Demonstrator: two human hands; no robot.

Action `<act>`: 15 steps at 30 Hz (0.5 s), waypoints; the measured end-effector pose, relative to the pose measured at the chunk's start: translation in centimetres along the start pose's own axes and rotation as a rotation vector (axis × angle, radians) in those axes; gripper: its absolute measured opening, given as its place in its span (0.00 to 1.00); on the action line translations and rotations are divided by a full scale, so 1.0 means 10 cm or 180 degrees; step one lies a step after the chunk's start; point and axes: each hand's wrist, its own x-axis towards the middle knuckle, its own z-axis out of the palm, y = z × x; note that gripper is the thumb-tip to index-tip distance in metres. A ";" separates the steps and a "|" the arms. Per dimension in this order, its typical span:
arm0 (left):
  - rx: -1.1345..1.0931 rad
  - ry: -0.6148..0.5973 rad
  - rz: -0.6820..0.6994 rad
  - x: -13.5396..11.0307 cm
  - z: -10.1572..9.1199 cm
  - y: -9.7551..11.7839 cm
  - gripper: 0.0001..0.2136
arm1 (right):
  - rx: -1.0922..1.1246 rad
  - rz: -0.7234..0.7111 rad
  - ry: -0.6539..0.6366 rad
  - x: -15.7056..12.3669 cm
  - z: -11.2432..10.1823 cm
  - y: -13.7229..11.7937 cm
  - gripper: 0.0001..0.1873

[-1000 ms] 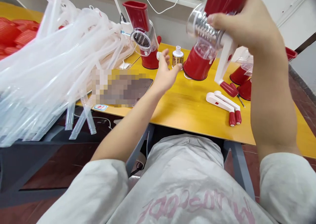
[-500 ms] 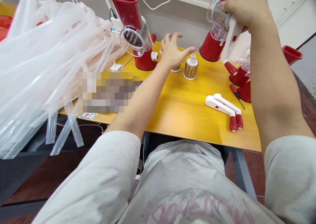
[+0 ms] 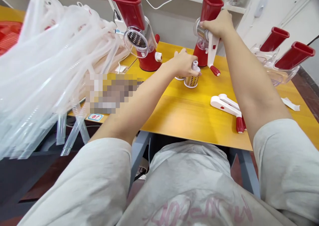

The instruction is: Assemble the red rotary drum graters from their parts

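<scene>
My half-curled left hand (image 3: 183, 64) is at the top of the gold grater drum (image 3: 191, 81), which stands straight up, but I can't tell if it has hold, while my right hand (image 3: 218, 25) grips the red grater (image 3: 200, 55).

Nothing can be read for certain; pink looping lettering (image 3: 189, 212) runs upside down across the front of the person's pale shirt (image 3: 191, 176), too cut off to make out; a small sticker (image 3: 95, 117) with red and blue print sits near the edge of the yellow tabletop (image 3: 189, 119), its words too small to tell. A pixelated patch (image 3: 111, 93) just beside it hides whatever lies there.
</scene>
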 end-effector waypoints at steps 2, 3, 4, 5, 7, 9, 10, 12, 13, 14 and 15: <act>0.0056 0.0001 0.0107 -0.20 -0.05 0.03 0.23 | 0.0261 0.0062 -0.0259 0.02 0.10 -0.13 0.36; 0.0075 0.0000 0.0176 -0.30 -0.07 0.04 0.22 | 0.0374 0.0044 -0.0458 0.03 0.13 -0.19 0.34; 0.0089 -0.0004 0.0248 -0.41 -0.10 0.06 0.22 | 0.0483 0.0007 -0.0690 0.03 0.15 -0.25 0.31; 0.0101 -0.0009 0.0319 -0.52 -0.12 0.07 0.21 | 0.0585 -0.0052 -0.0931 0.04 0.17 -0.30 0.28; 0.0115 -0.0041 0.0420 -0.72 -0.16 0.11 0.22 | 0.0784 -0.0240 -0.1386 0.06 0.18 -0.36 0.22; 0.0125 -0.0081 0.0462 -0.89 -0.19 0.15 0.23 | 0.1002 -0.0479 -0.1800 0.09 0.17 -0.39 0.18; 0.0132 -0.0098 0.0468 -0.95 -0.20 0.18 0.23 | 0.1115 -0.0596 -0.1982 0.11 0.16 -0.40 0.21; 0.0155 -0.0121 0.0481 -1.04 -0.21 0.23 0.25 | 0.1276 -0.0785 -0.2287 0.17 0.13 -0.41 0.27; 0.0172 -0.0117 0.0486 -1.07 -0.21 0.26 0.25 | 0.1306 -0.0844 -0.2412 0.20 0.11 -0.41 0.28; 0.0188 -0.0100 0.0481 -1.09 -0.20 0.28 0.25 | 0.1301 -0.0879 -0.2507 0.21 0.08 -0.41 0.29; 0.0199 -0.0077 0.0465 -1.11 -0.18 0.31 0.26 | 0.1272 -0.0887 -0.2580 0.22 0.05 -0.40 0.28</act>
